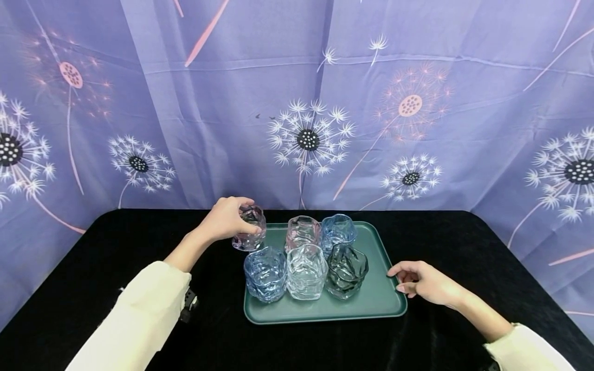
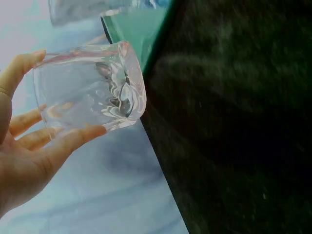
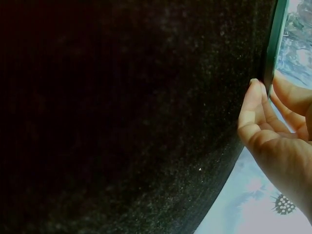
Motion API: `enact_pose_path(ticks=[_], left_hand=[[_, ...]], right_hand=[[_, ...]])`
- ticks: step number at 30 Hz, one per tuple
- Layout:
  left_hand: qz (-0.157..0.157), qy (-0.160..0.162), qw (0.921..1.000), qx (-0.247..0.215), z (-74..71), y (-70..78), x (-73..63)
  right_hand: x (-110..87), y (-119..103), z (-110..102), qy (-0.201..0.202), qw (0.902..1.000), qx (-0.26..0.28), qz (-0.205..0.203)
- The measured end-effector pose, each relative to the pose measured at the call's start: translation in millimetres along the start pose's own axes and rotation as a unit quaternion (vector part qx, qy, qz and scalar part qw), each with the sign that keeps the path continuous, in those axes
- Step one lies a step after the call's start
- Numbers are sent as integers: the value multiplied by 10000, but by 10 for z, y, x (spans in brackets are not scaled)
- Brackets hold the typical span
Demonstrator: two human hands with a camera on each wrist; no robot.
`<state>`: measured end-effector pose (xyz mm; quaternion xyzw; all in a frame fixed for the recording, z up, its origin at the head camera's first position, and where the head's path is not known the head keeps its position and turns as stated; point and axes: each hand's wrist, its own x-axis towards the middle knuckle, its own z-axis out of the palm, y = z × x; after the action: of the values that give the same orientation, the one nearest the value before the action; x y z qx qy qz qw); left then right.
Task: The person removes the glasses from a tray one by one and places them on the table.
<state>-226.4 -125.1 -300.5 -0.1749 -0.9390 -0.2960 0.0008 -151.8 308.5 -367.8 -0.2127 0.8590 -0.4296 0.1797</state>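
Observation:
My left hand (image 1: 226,219) grips a pinkish glass tumbler (image 1: 252,241) at the tray's back left corner, thumb and fingers round its upper part. The left wrist view shows this tumbler (image 2: 119,87) has a thick, wavy base, held clear of the black surface. On the green tray (image 1: 380,304) stand another pink glass (image 1: 302,232), two blue glasses, one at front left (image 1: 266,278) and one at back right (image 1: 337,231), a clear glass (image 1: 307,275) and a dark grey glass (image 1: 346,273). My right hand (image 1: 429,282) pinches the tray's right rim (image 3: 275,44).
A black cloth (image 1: 204,330) covers the table under the tray. Behind it hangs a purple curtain (image 1: 223,129) with a dandelion print, close to the table's back edge. The glasses on the tray stand close together, towards its left and middle.

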Motion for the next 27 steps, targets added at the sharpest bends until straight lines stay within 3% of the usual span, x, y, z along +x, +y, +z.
enact_pose_path(ticks=[7, 16, 27], left_hand=[[-135, 108, 9998, 85, -154, -251, -84], [-376, 391, 9983, 214, -381, -543, -285], [-722, 758, 9936, 417, -561, -977, -496]], right_hand=[[-2, 1, -1, -20, 10000, 48, -10], [-2, 2, -3, 21, 10000, 59, 7], [-8, 5, -1, 4, 10000, 62, -44]])
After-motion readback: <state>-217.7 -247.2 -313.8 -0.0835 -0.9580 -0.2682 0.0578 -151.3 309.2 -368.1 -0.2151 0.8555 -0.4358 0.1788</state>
